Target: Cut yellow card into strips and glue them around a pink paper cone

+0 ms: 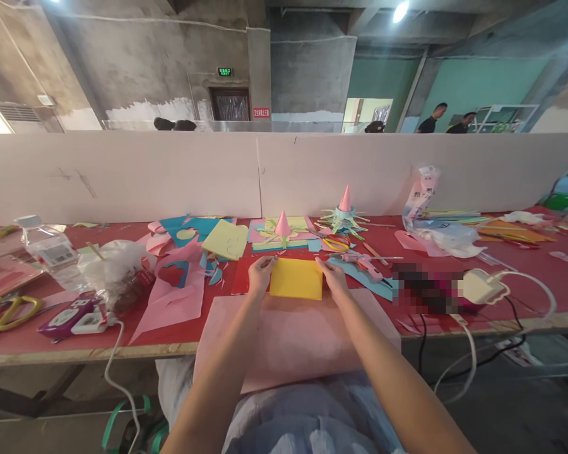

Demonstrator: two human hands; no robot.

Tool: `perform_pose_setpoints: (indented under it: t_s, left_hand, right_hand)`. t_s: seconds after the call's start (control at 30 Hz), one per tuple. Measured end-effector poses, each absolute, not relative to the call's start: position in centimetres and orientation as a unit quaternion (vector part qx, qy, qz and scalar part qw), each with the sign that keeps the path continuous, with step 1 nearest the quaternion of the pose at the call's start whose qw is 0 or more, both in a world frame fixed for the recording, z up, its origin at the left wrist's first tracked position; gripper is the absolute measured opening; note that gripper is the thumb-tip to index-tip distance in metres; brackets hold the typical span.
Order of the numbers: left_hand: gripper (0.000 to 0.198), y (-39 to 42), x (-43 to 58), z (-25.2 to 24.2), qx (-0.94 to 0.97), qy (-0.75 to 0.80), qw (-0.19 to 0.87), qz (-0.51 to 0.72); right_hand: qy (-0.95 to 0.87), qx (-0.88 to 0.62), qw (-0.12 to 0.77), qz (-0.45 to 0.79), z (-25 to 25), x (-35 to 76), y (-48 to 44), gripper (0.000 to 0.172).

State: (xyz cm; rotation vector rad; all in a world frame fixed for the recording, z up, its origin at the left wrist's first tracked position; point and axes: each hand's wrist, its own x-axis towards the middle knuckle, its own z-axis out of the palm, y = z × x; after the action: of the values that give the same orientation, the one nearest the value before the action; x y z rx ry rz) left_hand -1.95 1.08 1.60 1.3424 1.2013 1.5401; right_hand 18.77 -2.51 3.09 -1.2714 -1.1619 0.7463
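Between my two hands is a yellow sheet of paper, roughly rectangular, held up over the table's near edge. My left hand pinches its upper left corner. At the upper right corner my right hand grips it the same way. Under my forearms a large pink sheet hangs over the edge towards my lap. Just beyond the yellow paper stands a pink paper cone on stacked coloured sheets. Farther right, another pink cone rises from a fringed light-blue paper ring.
A pink glue gun and yellow-handled scissors lie right of centre. Cut pink paper, a plastic bottle and a purple power strip are leftward. White chargers trail cables on the right. A pale partition stands behind.
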Motion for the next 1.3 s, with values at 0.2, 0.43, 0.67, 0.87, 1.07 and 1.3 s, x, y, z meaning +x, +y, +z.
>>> perform_pose_setpoints:
  t_s: [0.2, 0.43, 0.67, 0.87, 1.07, 1.3]
  left_hand:
    - [0.031, 0.9, -1.4, 1.7, 0.522, 0.455, 0.391, 0.606]
    - [0.026, 0.8, -1.9, 1.8, 0.526, 0.465, 0.36, 0.615]
    - [0.027, 1.3, -2.5, 1.5, 0.511, 0.463, 0.346, 0.636]
    - [0.025, 1.1, -2.0, 1.5, 0.504, 0.469, 0.343, 0.639]
    - [0.024, 1.3, -1.8, 1.2, 0.502, 0.48, 0.332, 0.638]
    - [0.024, 1.7, -2.5, 0.8, 0.486, 0.513, 0.313, 0.635]
  right_hand:
    - [-0.504, -0.532, 0.614, 0.291, 2.8, 19.0, -2.3, 0.045]
    - [-0.542, -0.506, 0.597, 0.306, 1.9, 18.8, -1.6, 0.046]
    - [-0.584, -0.486, 0.538, 0.363, 0.7, 19.0, -0.8, 0.042]
    - [-0.6, -0.522, 0.551, 0.253, 0.1, 19.0, -0.4, 0.043]
    - [-0.611, -0.563, 0.547, 0.107, -0.3, 18.2, -0.4, 0.041]
    - [-0.635, -0.534, 0.539, 0.145, -0.5, 17.9, -0.1, 0.039]
